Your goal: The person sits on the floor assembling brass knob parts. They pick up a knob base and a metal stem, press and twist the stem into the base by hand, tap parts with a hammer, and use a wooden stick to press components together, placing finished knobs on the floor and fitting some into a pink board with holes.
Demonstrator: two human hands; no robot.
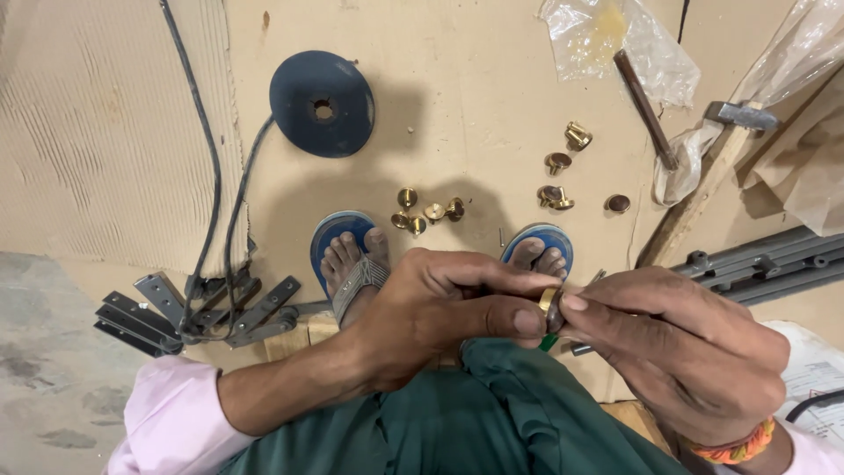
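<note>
Nearest the camera, the left hand [440,308] and the right hand [677,347] meet over the green-clad lap, both pinching 1 small brass fitting [550,303] between thumb and fingertips; each grip is narrow, closed on that piece, the left hand coming in from 9 o'clock and the right from 3 o'clock. The fitting shows a bright gold rim and a darker face, and only part of it is visible between the fingers. It looks like solid metal: stiff, light for the hand yet dense for its size, smooth and probably a little slippery, so a fingertip pinch on the rim seems the surest hold. Beyond the hands, at 12 o'clock, 2 feet in blue sandals [347,251] rest on the cardboard floor covering [457,79], with loose brass fittings [428,211] scattered just past the toes. A dark round disc [322,104] lies at 11 o'clock, flat grey metal brackets [198,308] and a black cable [211,185] at 9 o'clock, and a hammer [694,189] with clear plastic bags [615,44] at 1 o'clock.
</note>
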